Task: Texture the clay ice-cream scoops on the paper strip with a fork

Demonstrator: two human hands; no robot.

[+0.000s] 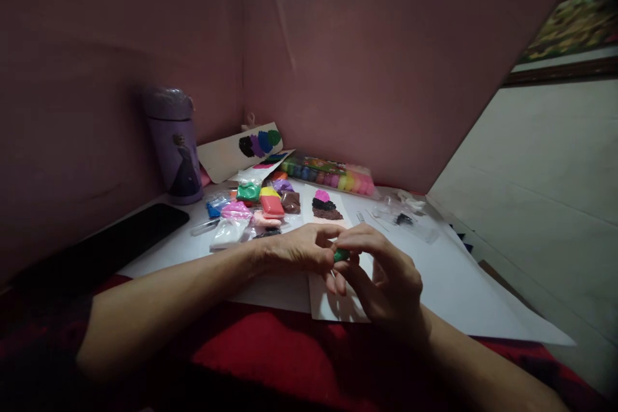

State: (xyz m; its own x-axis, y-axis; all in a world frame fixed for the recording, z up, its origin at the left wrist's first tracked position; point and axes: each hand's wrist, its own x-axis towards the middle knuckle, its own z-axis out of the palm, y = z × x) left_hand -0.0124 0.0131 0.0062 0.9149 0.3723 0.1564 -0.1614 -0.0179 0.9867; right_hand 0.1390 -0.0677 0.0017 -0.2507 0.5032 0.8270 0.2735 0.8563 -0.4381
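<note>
A small lump of green modelling clay [342, 255] is pinched between my two hands, above a strip of white card. My left hand [309, 248] grips it from the left, thumb on its near side. From the right, my right hand [386, 270] holds it between thumb and fingers. Beneath them lies the white card [333, 306], with pink, black and brown patches of clay [324, 204] pressed on its far part. My hands cover the card's middle. Just beyond my left hand sit several plastic-wrapped clay packets [273, 206] in many colours.
A purple bottle [176, 154] stands at the back left, near a dark phone-like slab [116, 238]. Another card with dark clay patches [217, 161] leans at the back, beside a clear pack of coloured pieces [328, 174]. Crumpled clear plastic [420, 228] lies right. White paper [463, 290] covers the table.
</note>
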